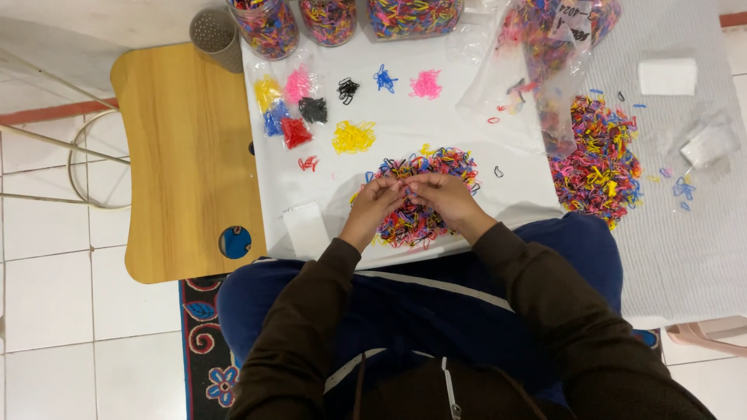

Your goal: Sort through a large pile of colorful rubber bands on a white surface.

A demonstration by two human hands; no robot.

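My left hand [372, 208] and my right hand [445, 199] rest together on a heap of small mixed-colour rubber bands [436, 165] on a white sheet [405, 117]. The fingertips of both hands meet over the heap and pinch at bands; what they hold is too small to tell. Beyond the heap lie sorted little piles: yellow [353, 137], pink [426, 83], blue [384, 78], black [347, 89] and a few red bands [308, 162]. Small filled bags in yellow, pink, blue, black and red [289, 109] sit at the left.
A second big heap of mixed bands [597, 159] lies on grey cloth at the right, beside an open plastic bag [545, 54]. Jars of bands [268, 27] stand at the back. A wooden board [187, 155] lies left, with a grey cup [216, 35].
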